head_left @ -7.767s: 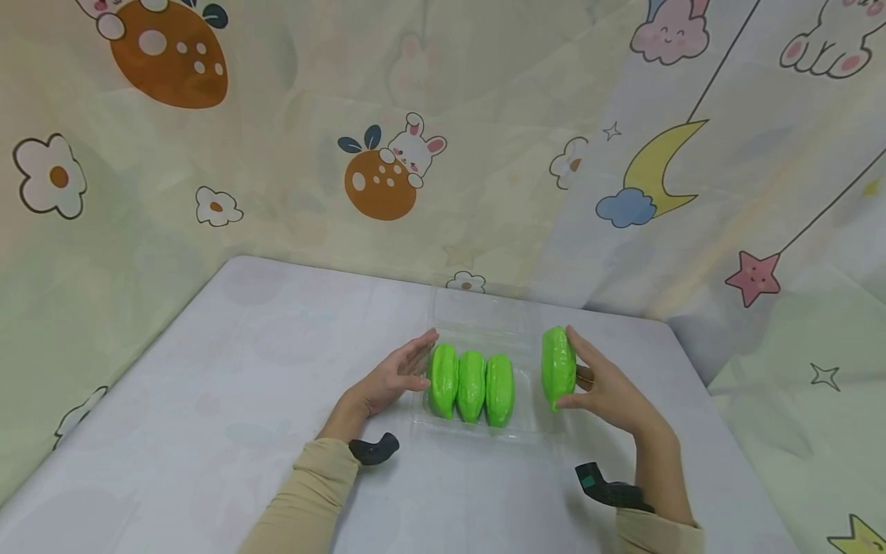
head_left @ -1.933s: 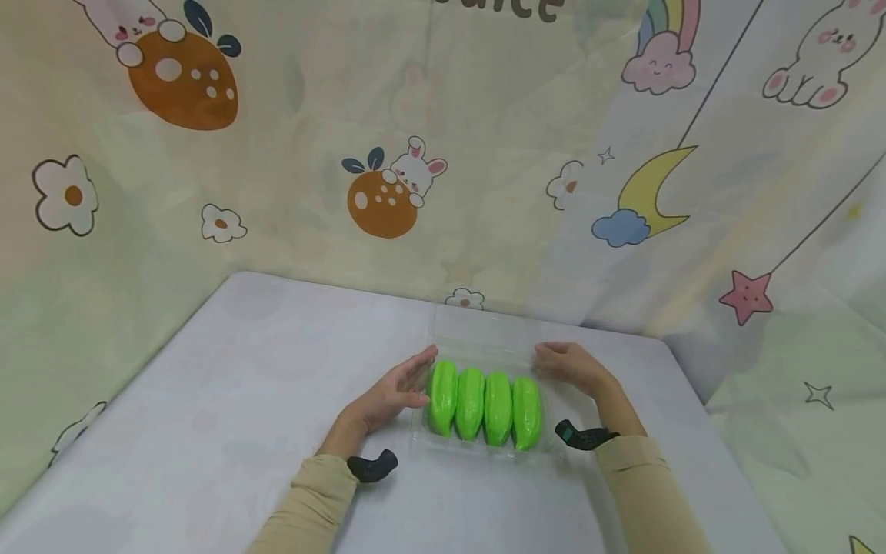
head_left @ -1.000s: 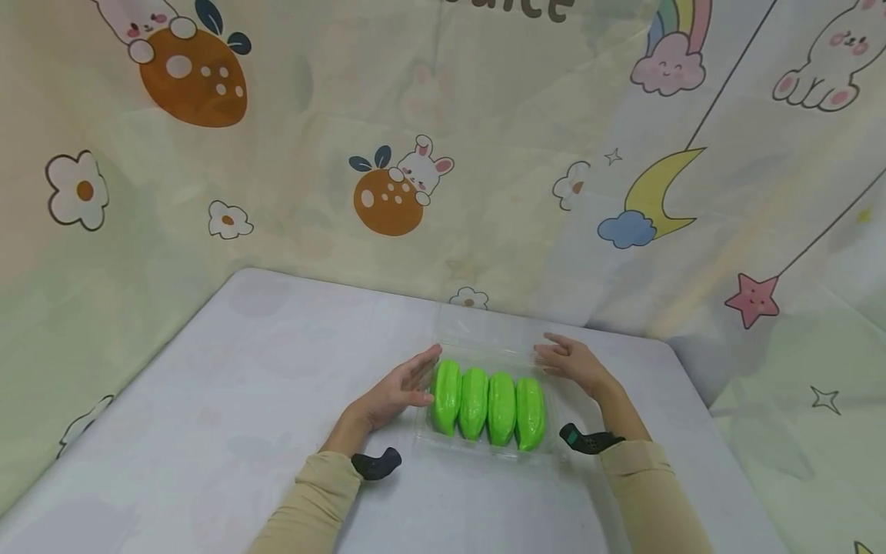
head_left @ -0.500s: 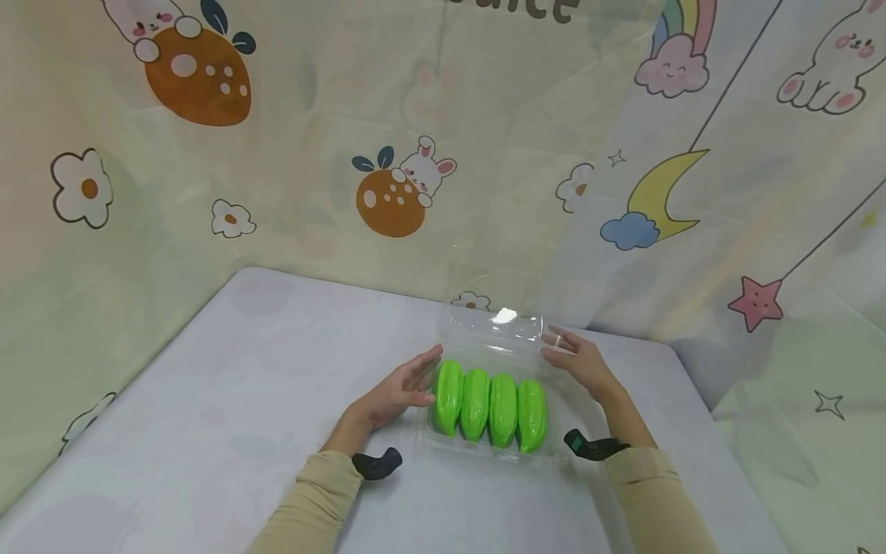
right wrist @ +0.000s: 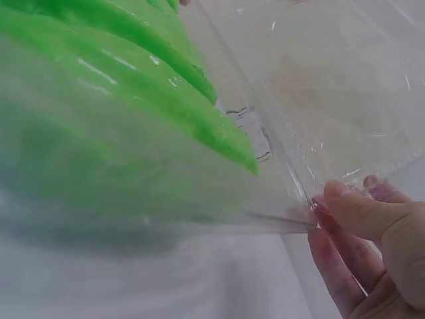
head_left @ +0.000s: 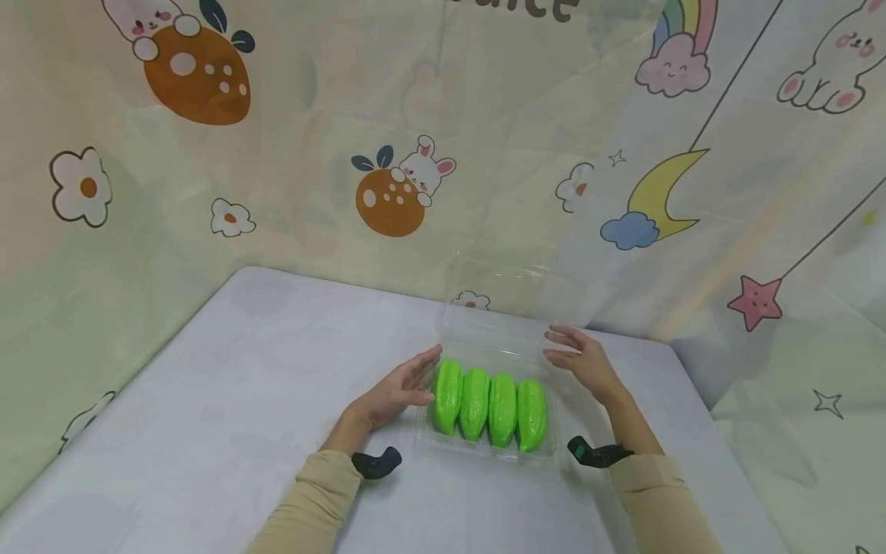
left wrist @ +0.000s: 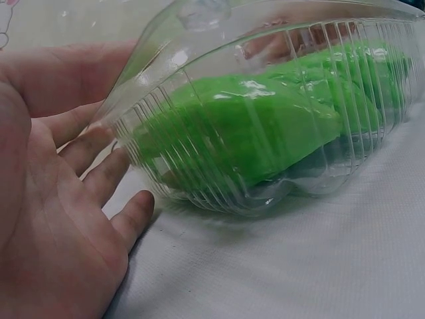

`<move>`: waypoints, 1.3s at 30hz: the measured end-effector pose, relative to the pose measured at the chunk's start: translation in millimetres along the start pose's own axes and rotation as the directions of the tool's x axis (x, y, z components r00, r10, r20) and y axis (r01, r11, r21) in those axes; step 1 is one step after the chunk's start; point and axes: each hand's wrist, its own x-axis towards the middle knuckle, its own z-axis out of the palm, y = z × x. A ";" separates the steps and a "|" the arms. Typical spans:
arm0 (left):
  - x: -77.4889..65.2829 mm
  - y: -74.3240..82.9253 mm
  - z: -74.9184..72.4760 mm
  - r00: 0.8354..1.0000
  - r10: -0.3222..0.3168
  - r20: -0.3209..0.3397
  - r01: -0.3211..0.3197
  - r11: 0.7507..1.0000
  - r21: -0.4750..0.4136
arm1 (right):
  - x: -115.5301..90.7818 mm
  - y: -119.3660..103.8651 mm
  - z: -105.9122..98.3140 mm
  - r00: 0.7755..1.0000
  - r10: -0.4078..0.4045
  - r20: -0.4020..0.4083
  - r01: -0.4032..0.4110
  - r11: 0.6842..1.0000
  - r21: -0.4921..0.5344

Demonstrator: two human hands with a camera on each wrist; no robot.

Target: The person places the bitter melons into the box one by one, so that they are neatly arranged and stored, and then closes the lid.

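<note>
A clear plastic clamshell box [head_left: 484, 450] holds several bright green, glossy, ridged, elongated fruit-like pieces [head_left: 474, 404] side by side. Its transparent lid [right wrist: 339, 100] is swung up at the far side, only faintly visible in the head view. My left hand [head_left: 391, 392] steadies the box's left end with extended fingers; in the left wrist view the fingertips [left wrist: 109, 166] touch the ribbed wall [left wrist: 265, 193]. At the far right corner, my right hand [head_left: 584, 365] pinches the lid's edge between thumb and fingers, as the right wrist view shows.
The box stands on a white-covered table [head_left: 277, 346], close to its far edge. A cartoon-printed curtain [head_left: 498, 154] hangs right behind that edge. Dark bands [head_left: 377, 464] sit on both wrists.
Earlier the right hand held one green piece beside the box; now that piece lies in the row. The right hand has since moved to the lid, whose far part stands higher. The left hand stays put.
</note>
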 end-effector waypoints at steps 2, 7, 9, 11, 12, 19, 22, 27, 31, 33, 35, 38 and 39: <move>0.0 0.4 0.1 1.000 0.001 0.000 -0.001 1.000 -0.002 | -2.0 -1.3 0.2 1.000 0.004 -0.007 -0.004 1.000 -0.012; 0.0 1.4 0.1 1.000 -0.007 -0.001 0.007 1.000 -0.006 | -6.3 -2.9 0.3 1.000 -0.003 -0.010 0.003 1.000 -0.005; 0.0 1.1 -0.2 1.000 -0.009 0.000 0.009 1.000 -0.006 | -7.3 -2.4 0.2 1.000 -0.018 -0.008 0.018 1.000 0.011; 0.0 0.7 -0.6 1.000 -0.007 0.003 0.007 1.000 -0.006 | -8.1 -1.7 0.4 0.999 -0.039 -0.006 0.039 0.999 0.019; 0.0 0.6 -0.9 1.000 -0.004 0.005 0.004 1.000 -0.007 | -8.7 -1.5 0.6 0.999 -0.051 -0.007 0.051 0.999 0.017; -0.5 -1.5 -2.9 1.000 0.010 0.011 -0.010 1.000 -0.012 | -13.4 -0.5 3.8 0.991 -0.129 -0.023 0.129 0.991 0.024; -0.8 -2.3 -3.3 1.000 0.017 0.008 -0.017 1.000 -0.014 | -15.8 -0.3 4.4 0.991 -0.132 -0.022 0.133 0.991 0.028; -1.4 -2.5 -3.2 1.000 0.032 0.000 -0.032 0.999 -0.024 | -20.7 -0.5 3.6 0.995 -0.096 -0.002 0.096 0.995 0.022; -1.7 -1.3 -3.2 0.999 0.050 0.006 -0.050 0.998 -0.048 | -27.4 -2.4 2.7 0.998 -0.065 0.005 0.065 0.998 -0.018; -1.6 -0.8 -3.2 0.998 0.064 0.013 -0.063 0.995 -0.071 | -31.0 -4.8 2.5 0.999 -0.049 -0.006 0.049 0.998 -0.035; -1.5 -0.3 -2.9 0.998 0.068 0.012 -0.067 0.994 -0.084 | -34.9 -5.7 2.3 0.997 -0.078 -0.011 0.078 0.997 -0.030; -0.8 -0.2 -2.5 0.998 0.062 -0.003 -0.062 0.996 -0.067 | -39.8 -2.3 1.6 0.993 -0.118 -0.004 0.118 0.993 0.005; -0.4 -0.5 -2.4 0.998 0.058 -0.008 -0.058 0.997 -0.057 | -41.4 0.3 1.5 0.989 -0.145 0.008 0.144 0.989 0.030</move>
